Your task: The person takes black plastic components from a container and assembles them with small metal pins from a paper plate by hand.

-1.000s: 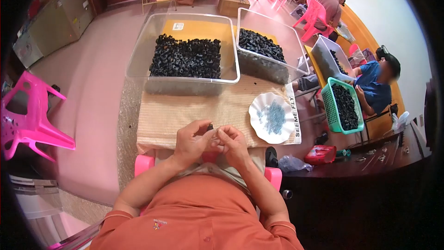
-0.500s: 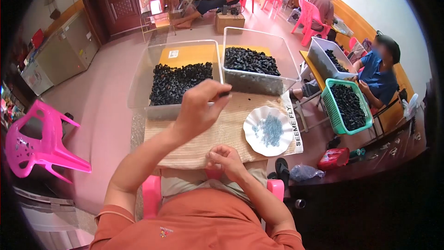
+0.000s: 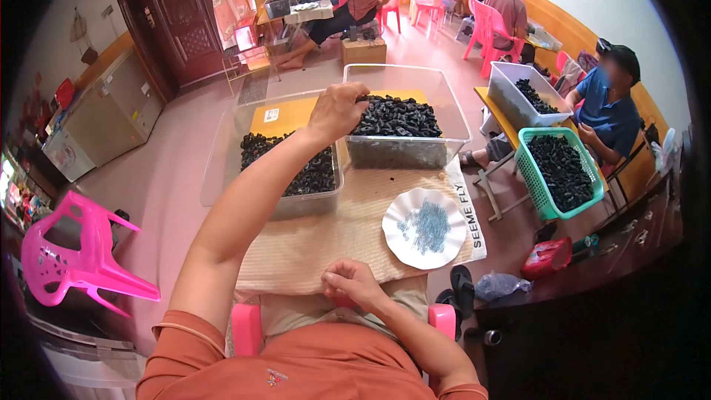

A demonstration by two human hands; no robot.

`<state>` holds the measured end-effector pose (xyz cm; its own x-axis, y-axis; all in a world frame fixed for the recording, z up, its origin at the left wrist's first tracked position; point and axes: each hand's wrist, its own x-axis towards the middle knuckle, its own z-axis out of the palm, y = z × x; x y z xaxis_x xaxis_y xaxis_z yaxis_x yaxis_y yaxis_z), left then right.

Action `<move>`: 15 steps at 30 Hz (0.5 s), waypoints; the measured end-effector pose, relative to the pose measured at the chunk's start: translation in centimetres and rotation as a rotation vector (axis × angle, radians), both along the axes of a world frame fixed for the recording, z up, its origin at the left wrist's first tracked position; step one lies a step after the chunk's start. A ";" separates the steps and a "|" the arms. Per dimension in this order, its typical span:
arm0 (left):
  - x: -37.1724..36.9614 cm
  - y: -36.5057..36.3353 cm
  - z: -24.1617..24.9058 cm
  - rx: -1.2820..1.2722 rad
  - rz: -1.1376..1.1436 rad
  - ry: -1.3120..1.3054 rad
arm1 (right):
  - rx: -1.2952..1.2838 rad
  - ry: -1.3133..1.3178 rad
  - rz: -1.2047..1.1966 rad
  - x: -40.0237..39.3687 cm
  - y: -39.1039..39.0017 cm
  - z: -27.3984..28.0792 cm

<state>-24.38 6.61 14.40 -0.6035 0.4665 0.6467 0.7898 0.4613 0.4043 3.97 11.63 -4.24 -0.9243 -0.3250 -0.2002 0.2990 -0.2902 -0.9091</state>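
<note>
My left hand [image 3: 338, 112] reaches over the right clear bin [image 3: 400, 154], its fingers closed at the edge of the black pieces [image 3: 400, 116]; what they hold, if anything, is too small to name. Below its forearm sits the left clear bin [image 3: 300, 207], also with black pieces. My right hand [image 3: 351, 281] rests near my lap at the table's front edge, thumb and fingers pinched together, their contents too small to make out. To its right, a white scalloped plate [image 3: 395, 235] bears thin bluish pins [image 3: 432, 227].
A ribbed cloth [image 3: 278, 255] covers the table. On the right, a green basket [image 3: 585, 211] and another clear bin [image 3: 518, 107] hold black pieces beside a seated person [image 3: 609, 115]. A pink chair [image 3: 81, 259] stands at left. Other people sit farther back.
My left hand has moved forward from above the gap between the bins to the right bin's pieces. The black piece it pinched no longer shows. My right hand stays near my lap.
</note>
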 end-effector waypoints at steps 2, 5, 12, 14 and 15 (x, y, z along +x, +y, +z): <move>-1.4 -0.3 -1.4 -0.038 0.017 0.072 | 0.001 -0.018 0.009 0.1 0.0 0.2; -1.7 -1.2 -2.3 -0.010 0.033 -0.040 | 0.030 -0.013 0.016 -0.1 0.0 -0.1; 1.8 -4.1 -2.4 -0.035 -0.018 -0.073 | 0.038 0.001 0.000 0.2 -0.1 0.1; 3.7 -5.1 -2.1 -0.003 -0.025 -0.085 | 0.025 -0.065 -0.011 0.4 -0.2 1.0; 4.5 -5.7 -1.9 0.001 -0.026 -0.107 | 0.020 -0.098 -0.014 0.4 -0.3 1.4</move>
